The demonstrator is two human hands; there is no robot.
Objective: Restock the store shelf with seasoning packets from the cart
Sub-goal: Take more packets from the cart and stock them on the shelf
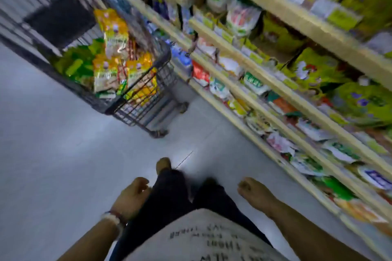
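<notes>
A dark wire cart [146, 93] stands ahead on the floor, piled with yellow and green seasoning packets [110, 53]. The store shelf [265, 99] runs along the right, its rows filled with packets in green, white and red. My left hand [132, 195] hangs by my left thigh with fingers loosely curled, holding nothing. My right hand [254, 194] hangs by my right thigh, fingers also loosely curled and empty. Both hands are well short of the cart. The whole view is blurred.
Pale grey floor [63, 154] stretches between me and the cart. My legs in dark trousers and one foot [163, 164] point toward the cart. A dark panel [61, 17] and a shutter wall lie behind the cart at the far left.
</notes>
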